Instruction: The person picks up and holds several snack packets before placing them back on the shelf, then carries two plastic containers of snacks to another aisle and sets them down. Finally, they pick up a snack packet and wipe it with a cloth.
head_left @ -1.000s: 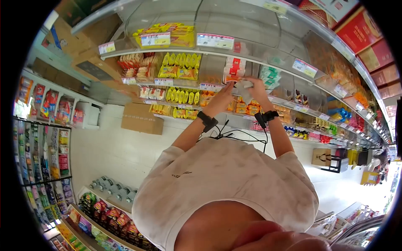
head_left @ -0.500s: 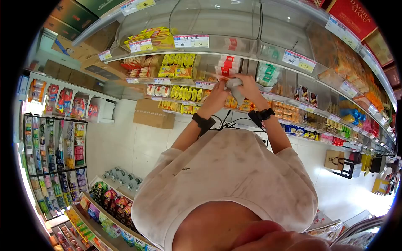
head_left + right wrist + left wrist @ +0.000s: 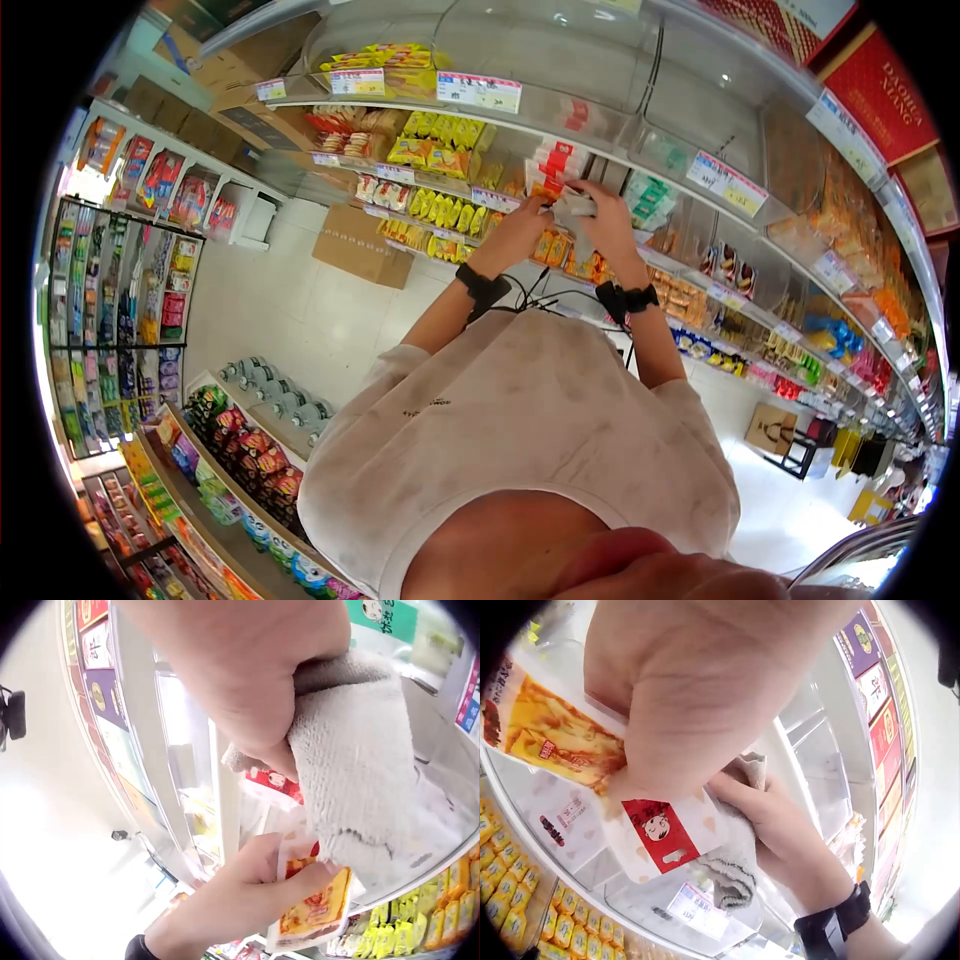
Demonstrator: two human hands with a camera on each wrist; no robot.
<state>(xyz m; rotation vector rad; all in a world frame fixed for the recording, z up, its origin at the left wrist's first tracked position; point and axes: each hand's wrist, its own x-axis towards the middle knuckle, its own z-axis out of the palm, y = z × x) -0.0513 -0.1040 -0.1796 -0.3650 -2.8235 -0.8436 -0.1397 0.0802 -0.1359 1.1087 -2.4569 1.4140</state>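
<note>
My left hand (image 3: 515, 238) grips a flat snack packet (image 3: 562, 739) with an orange-yellow food picture and a white, red-labelled header with a hang slot. Its thumb lies across the packet's front in the right wrist view. My right hand (image 3: 610, 232) holds a folded grey-white cloth (image 3: 356, 750), bunched under the fingers and hanging down beside the packet. Both hands are close together before a clear shelf bin, where more white packets with red bands (image 3: 560, 160) stand. Part of the held packet is hidden behind my left hand in the left wrist view.
Green-banded packets (image 3: 650, 195) fill the neighbouring bin on the right. Yellow snack packs (image 3: 437, 145) stand on the left, with price tags (image 3: 478, 92) along the shelf edge above. A cardboard box (image 3: 362, 245) sits on the floor at lower left.
The head view has swung and shifted a little. Both hands remain together at the bin, still holding packet and cloth; the packet's orange front shows more plainly than half a second ago.
</note>
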